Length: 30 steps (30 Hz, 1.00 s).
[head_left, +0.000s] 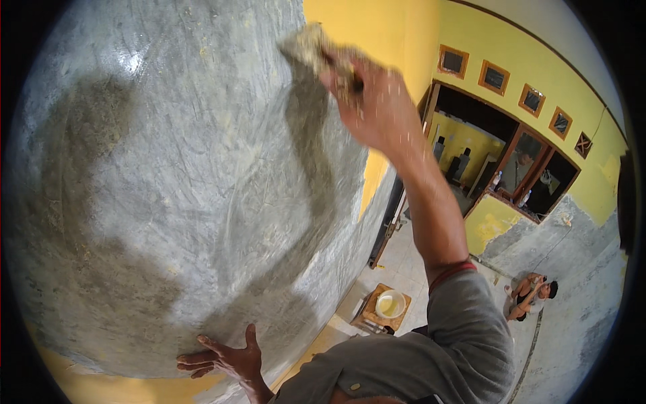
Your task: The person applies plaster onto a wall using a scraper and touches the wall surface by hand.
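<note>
My right hand [380, 108] is raised high and wraps round the handle of a scraper [306, 48], its wide blade caked with pale residue. The blade lies at the wall where bare grey meets yellow paint [363, 27]; motion blurs it, so contact is hard to judge. Low on the same grey wall [202, 222], my left hand [232, 358] is spread with fingers apart, holding nothing. Pale flecks dot my right hand and forearm. Shadows of my arm and body fall across the wall.
Below stands a small wooden table [374, 316] with a white tub [390, 304] on it. A seated person [528, 296] is on the tiled floor near the right wall. A doorway and window with wooden frames [518, 161] open in the yellow-green wall beyond.
</note>
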Motion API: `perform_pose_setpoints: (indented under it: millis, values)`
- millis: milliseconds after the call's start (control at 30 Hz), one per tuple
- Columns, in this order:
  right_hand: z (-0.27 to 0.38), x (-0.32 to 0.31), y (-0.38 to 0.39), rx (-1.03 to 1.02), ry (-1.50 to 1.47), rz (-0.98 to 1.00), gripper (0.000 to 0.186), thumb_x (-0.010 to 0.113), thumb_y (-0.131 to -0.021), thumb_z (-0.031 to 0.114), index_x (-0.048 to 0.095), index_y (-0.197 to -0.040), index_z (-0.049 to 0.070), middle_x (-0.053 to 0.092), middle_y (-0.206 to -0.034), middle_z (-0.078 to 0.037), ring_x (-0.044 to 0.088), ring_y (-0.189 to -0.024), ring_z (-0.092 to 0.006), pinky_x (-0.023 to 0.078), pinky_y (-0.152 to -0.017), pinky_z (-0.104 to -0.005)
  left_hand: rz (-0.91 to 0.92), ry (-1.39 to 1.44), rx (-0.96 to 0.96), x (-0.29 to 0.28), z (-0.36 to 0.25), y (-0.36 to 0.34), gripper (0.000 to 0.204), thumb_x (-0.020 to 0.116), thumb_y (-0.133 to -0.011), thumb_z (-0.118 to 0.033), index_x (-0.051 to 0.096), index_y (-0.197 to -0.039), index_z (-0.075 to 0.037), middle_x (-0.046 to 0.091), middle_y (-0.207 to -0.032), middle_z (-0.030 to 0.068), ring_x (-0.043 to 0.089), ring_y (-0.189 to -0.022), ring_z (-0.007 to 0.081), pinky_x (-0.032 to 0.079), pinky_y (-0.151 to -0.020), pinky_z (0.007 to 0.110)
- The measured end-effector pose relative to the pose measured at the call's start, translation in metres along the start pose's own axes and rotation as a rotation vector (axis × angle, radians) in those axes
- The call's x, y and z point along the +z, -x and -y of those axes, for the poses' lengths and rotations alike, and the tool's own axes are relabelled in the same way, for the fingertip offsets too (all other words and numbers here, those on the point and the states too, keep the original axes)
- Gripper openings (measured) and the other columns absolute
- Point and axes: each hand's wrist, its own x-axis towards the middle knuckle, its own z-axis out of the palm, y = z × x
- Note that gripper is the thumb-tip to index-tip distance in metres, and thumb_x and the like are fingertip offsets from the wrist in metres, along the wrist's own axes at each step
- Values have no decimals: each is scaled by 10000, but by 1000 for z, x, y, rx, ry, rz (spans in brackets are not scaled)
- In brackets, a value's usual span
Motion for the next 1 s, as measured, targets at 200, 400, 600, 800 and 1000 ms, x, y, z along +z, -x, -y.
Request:
perform_pose_setpoints:
  millis: [200,400,600,800,1000]
  values:
    - [11,17,45,134,-44,85,344,626,-925,255,660,-1193,42,656,-742,-257,652,-668,-443,525,-613,-480,-29,16,-16,-2,4,1,1221,583,-708,-854,-24,-1593,-272,-239,-1534,376,-224,-1384,620,-12,-888,875]
    - [9,41,82,288,-216,26,421,643,-923,251,602,-1287,44,654,-745,-248,639,-663,-453,511,-608,-490,-49,25,4,-2,-2,0,1233,601,-691,-854,10,-1596,-263,-210,-1554,358,-202,-1404,603,-14,-898,871]
    - [1,-23,-44,7,43,-64,362,579,-949,348,665,-1158,65,683,-822,-246,671,-756,-419,536,-702,-499,-46,16,-1,1,1,1,1211,564,-701,-872,-2,-1595,-282,-217,-1546,369,-196,-1393,623,-44,-900,870]
    - [1,28,54,93,-139,55,335,559,-954,261,623,-1236,92,685,-881,-236,659,-747,-428,525,-665,-514,-41,-6,-24,1,5,1,1211,550,-705,-878,24,-1597,-251,-195,-1565,344,-184,-1409,605,-10,-891,882]
    - [-43,105,297,357,-362,198,399,606,-947,254,585,-1304,79,687,-869,-220,655,-719,-427,521,-599,-473,-67,154,-33,-24,-21,-12,1143,587,-718,-838,190,-1588,-211,-116,-1590,332,-113,-1445,572,-11,-972,842]
